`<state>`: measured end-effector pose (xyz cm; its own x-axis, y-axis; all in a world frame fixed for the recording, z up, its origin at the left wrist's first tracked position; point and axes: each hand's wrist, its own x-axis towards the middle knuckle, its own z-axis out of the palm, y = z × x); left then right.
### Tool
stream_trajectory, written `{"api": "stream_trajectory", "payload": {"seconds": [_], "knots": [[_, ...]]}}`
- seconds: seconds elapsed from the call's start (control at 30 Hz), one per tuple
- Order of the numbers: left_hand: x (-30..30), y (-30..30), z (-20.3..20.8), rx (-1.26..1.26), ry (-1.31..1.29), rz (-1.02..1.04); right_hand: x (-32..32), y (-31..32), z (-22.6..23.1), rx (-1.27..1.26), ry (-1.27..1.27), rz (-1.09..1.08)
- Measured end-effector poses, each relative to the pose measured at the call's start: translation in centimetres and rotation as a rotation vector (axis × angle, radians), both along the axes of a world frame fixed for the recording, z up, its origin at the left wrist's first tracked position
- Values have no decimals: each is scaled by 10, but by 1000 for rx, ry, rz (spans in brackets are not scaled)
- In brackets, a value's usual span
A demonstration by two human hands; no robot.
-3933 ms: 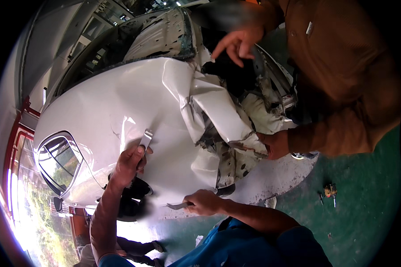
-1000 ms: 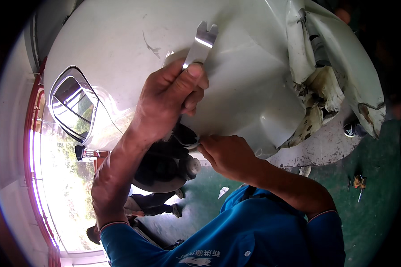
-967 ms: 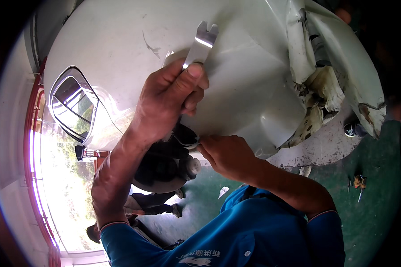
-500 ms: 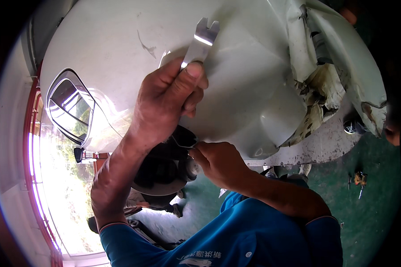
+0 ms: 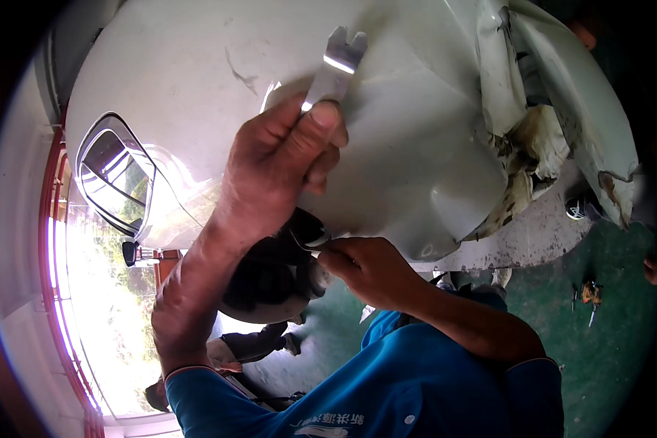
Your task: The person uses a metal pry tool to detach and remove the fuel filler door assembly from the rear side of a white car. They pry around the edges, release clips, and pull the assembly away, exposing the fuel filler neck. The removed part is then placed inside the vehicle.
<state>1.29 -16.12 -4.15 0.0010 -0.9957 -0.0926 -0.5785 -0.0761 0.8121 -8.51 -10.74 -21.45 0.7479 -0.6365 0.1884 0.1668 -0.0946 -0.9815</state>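
Observation:
My left hand (image 5: 281, 157) is closed round a flat metal pry tool (image 5: 333, 71). The tool's forked, notched tip points up in front of the white car body panel (image 5: 394, 146). Lower down, my right hand (image 5: 365, 271) is closed, its fingertips pinching at the edge of the wheel arch, where a thin bright edge or strip (image 5: 315, 244) shows. What exactly those fingers hold is hidden. Just left of them sits the dark wheel (image 5: 263, 285), partly behind my left forearm.
The car body is dented, with a torn, crumpled section (image 5: 536, 139) at the right. A side window (image 5: 117, 171) lies at the left. A yellow and black power tool (image 5: 591, 293) rests on the green floor (image 5: 613, 350). Another person's legs (image 5: 259, 343) show beyond the wheel.
My left hand and the pry tool have shifted slightly to the right. My right hand remains at the arch edge. The person beyond the wheel has moved.

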Motion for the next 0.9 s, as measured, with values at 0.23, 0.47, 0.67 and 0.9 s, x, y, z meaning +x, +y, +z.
{"api": "stream_trajectory", "payload": {"seconds": [0.23, 0.47, 0.67, 0.9], "knots": [[-2, 0, 1, 12, 12, 4, -1, -10, 6, 26, -34, 20], [-2, 1, 0, -9, 22, 26, 0, -14, 8, 95, -18, 46], [-2, 2, 0, -37, 17, 38, 2, -11, 13, 243, -110, 72], [-2, 1, 0, -45, -34, 8, -1, -5, 5, 157, -141, 59]]}}
